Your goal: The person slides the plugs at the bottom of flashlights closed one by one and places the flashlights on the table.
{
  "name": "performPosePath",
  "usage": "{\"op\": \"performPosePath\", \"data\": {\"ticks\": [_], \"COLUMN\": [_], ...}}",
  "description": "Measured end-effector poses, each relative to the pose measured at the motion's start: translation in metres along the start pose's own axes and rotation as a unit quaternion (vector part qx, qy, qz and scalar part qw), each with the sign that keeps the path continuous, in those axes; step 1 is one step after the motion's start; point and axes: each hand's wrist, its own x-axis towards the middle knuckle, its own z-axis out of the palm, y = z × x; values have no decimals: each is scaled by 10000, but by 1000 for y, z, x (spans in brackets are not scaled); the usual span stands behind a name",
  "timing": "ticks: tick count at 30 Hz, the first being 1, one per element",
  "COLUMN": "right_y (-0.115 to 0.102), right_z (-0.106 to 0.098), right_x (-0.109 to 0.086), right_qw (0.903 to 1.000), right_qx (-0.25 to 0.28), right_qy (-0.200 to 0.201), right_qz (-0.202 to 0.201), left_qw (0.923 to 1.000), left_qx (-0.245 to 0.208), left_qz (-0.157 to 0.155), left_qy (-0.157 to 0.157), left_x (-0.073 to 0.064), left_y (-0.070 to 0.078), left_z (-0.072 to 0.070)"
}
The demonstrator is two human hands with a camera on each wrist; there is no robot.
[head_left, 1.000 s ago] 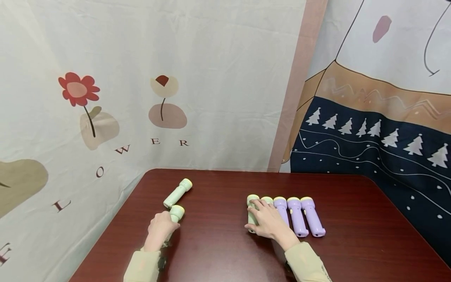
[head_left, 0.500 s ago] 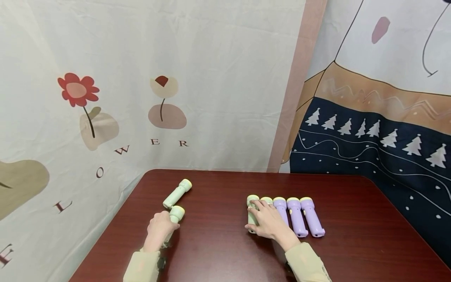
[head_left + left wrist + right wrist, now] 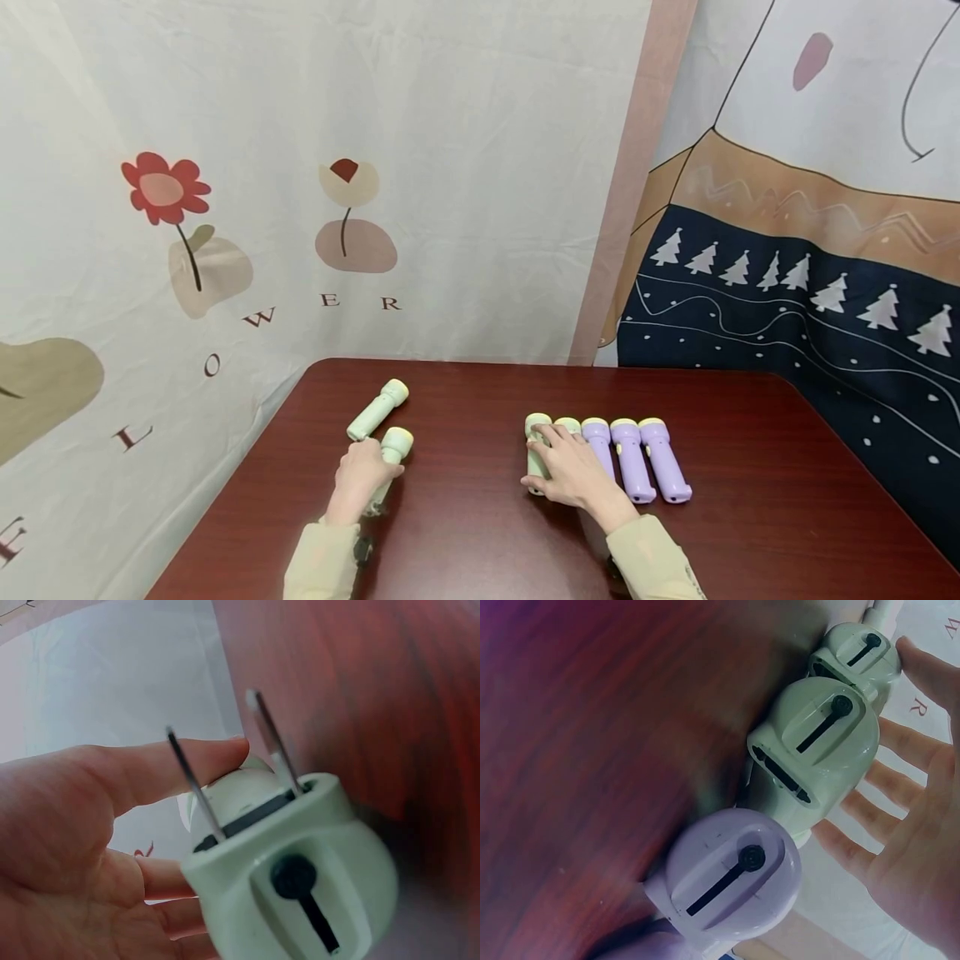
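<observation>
My left hand (image 3: 362, 477) grips a pale green flashlight (image 3: 396, 447) at the table's left side, thumb on one side and fingers on the other. In the left wrist view, two metal prongs (image 3: 271, 735) stick out from the end of that flashlight. Another green flashlight (image 3: 375, 412) lies just beyond it. My right hand (image 3: 572, 468) rests over the left end of a row, thumb beside the leftmost green flashlight (image 3: 537, 423), fingers fairly straight. It partly hides the second green flashlight (image 3: 568, 425) and a purple flashlight (image 3: 598, 442).
Two more purple flashlights (image 3: 636, 471) continue the row to the right, lying side by side. The dark red table (image 3: 465, 533) has rounded far corners. Behind it hang a white flower-print cloth (image 3: 480, 167) and a navy cloth with printed trees (image 3: 750, 317).
Within the last half second my left hand has shifted slightly right and away from me, with the green flashlight in it. My right hand and the row stay put.
</observation>
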Motion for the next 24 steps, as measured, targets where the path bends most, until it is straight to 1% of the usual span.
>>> {"op": "performPosePath", "data": {"ticks": [4,9,13,20,24], "right_y": [0,-1,-1,-2,-2], "right_z": [0,-1,-1,0,0], "right_x": [0,0,0,0,0], "right_qw": [10000,10000,10000,10000,10000], "right_qx": [-11,33,47,42,63], "right_qy": [42,-11,-52,-28,-33], "right_qz": [-16,19,27,40,51], "left_qw": [9999,9997,9994,9977,9971], "left_qx": [-129,-153,-226,-673,-756], "left_qz": [50,171,270,111,76], "left_qy": [-13,-15,46,18,59], "left_x": [3,7,10,14,17], "left_y": [10,23,33,49,56], "left_z": [3,8,13,22,27]}}
